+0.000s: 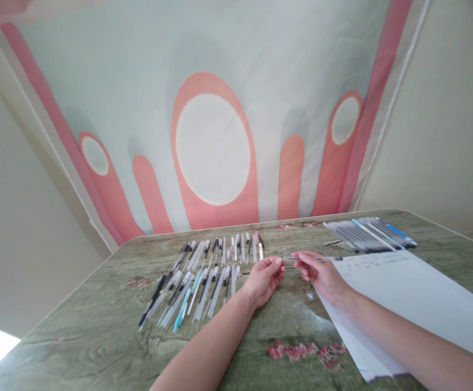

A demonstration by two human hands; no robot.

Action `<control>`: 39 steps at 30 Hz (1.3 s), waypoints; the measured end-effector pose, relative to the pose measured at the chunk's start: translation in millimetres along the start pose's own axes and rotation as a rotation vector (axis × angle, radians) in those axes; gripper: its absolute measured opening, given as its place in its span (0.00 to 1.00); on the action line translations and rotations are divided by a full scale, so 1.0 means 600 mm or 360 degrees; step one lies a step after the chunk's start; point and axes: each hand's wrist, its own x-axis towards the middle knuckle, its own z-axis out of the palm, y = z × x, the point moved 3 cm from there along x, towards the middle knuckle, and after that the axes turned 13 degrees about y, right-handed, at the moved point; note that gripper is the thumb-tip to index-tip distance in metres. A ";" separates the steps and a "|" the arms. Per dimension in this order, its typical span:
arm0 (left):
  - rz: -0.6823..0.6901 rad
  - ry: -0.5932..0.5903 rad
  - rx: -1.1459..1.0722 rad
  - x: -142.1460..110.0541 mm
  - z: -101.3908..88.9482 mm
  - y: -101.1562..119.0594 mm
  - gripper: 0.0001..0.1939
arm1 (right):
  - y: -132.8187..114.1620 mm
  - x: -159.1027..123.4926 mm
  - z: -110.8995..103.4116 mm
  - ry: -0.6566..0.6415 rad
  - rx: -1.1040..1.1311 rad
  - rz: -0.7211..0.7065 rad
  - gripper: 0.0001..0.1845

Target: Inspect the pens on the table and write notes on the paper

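Observation:
Between my two hands a slim pen (330, 259) with a clear barrel lies level above the table. My left hand (265, 279) pinches its left end. My right hand (320, 276) grips it around the middle, and its dark end sticks out to the right. Left of my left hand lie two rows of pen parts, with clear barrels, caps and dark pieces (207, 290). A teal pen (182, 310) is among the front row. Under my right forearm is a sheet of white paper (415, 309) with faint writing near its top edge.
A neat row of pens (360, 236), some of them blue, lies at the back right of the wood-patterned table (98, 304). Pink flowers are printed on the tabletop. Behind it hangs a pink and grey patterned cloth (215, 49).

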 end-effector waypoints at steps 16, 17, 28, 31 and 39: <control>0.0280 0.0124 0.0325 0.002 0.001 0.000 0.16 | 0.004 0.001 -0.002 0.0037 -0.0031 -0.0006 0.14; 0.0289 0.0127 0.0333 0.002 0.001 0.000 0.16 | 0.003 0.000 -0.002 0.0035 -0.0035 -0.0014 0.14; 0.0371 0.0204 0.0473 0.004 0.000 -0.001 0.16 | 0.005 0.001 -0.002 0.0037 -0.0085 -0.0056 0.14; 0.0381 0.0204 0.0488 0.005 -0.002 -0.001 0.16 | 0.004 0.000 -0.001 0.0036 -0.0088 -0.0053 0.14; 0.0410 0.0208 0.0545 0.005 -0.002 -0.001 0.14 | 0.002 -0.003 0.002 0.0024 -0.0103 -0.0066 0.13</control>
